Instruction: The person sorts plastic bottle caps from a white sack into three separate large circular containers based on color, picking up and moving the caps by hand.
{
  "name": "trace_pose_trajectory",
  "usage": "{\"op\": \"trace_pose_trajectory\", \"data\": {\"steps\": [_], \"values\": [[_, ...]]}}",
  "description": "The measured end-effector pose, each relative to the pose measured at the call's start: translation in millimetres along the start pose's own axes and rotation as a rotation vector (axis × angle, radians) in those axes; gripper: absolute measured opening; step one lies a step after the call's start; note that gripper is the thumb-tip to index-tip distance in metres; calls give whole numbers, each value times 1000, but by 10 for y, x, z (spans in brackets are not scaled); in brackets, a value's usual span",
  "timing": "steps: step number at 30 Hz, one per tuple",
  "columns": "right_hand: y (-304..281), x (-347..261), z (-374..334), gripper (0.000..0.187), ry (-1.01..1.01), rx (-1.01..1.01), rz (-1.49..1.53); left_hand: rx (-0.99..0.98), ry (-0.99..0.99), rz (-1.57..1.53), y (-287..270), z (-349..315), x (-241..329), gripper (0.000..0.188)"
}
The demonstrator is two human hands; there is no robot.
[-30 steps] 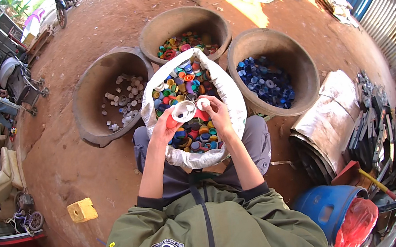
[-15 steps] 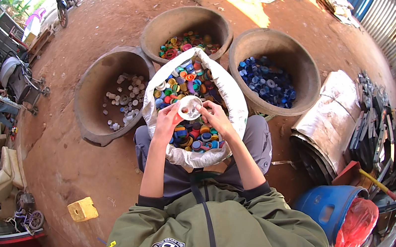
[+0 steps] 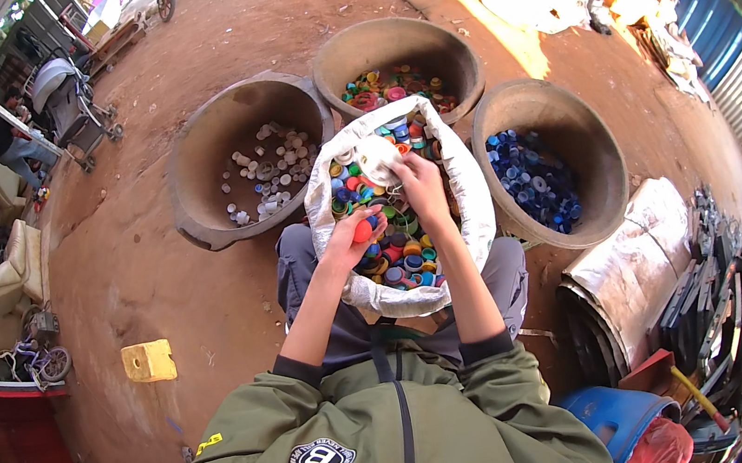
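A white sack [image 3: 472,218] with a rolled rim stands between my knees, full of mixed coloured bottle caps [image 3: 406,250]. Over its far left part, my right hand [image 3: 423,189] pinches a wide white lid [image 3: 378,160]. My left hand [image 3: 352,241] is at the sack's near left side, fingers curled around a red bottle cap [image 3: 362,231]; a blue one shows beside it. Three big brown tubs stand around the sack: the left tub [image 3: 195,180] has white caps, the far tub [image 3: 330,63] red, orange and green ones, the right tub [image 3: 600,154] blue ones.
To the right lie a rolled sheet [image 3: 624,264], stacked dark strips [image 3: 717,298] and a blue barrel [image 3: 616,419] with red plastic. A yellow block [image 3: 149,362] sits on the dirt floor at left. Further off are a stroller [image 3: 73,107], an armchair [image 3: 11,274] and a person [image 3: 18,147].
My hands have come apart. The right one has carried the white lid forward and turned it; the left has dropped back and now has a red cap. The whole view has shifted.
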State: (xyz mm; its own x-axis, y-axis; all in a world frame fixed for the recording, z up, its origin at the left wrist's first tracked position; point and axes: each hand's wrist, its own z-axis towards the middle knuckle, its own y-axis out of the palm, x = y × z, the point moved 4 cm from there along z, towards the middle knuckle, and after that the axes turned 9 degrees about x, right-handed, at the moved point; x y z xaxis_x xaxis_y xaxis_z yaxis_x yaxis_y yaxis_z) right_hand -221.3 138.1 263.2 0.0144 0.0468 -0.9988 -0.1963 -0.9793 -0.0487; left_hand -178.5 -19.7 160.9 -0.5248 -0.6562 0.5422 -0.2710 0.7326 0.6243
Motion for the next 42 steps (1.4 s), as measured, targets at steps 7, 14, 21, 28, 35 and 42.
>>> {"op": "trace_pose_trajectory", "data": {"steps": [7,14,21,28,35,42], "values": [[616,-294,149,34,-94,-205,116,-63,-8,-21,49,-98,103,38],[-123,433,-376,20,-157,-134,-227,-143,-2,-115,245,-152,131,30],[-137,201,-608,47,-377,-175,-275,-257,-20,-65,317,-134,64,31],[-72,267,-635,50,-325,-190,-319,-152,-11,21,249,69,5,28],[-153,415,-490,36,-264,-92,-136,-184,-72,-30,473,8,76,28],[-162,-78,600,38,111,81,124,-189,94,15,236,180,135,33]]}}
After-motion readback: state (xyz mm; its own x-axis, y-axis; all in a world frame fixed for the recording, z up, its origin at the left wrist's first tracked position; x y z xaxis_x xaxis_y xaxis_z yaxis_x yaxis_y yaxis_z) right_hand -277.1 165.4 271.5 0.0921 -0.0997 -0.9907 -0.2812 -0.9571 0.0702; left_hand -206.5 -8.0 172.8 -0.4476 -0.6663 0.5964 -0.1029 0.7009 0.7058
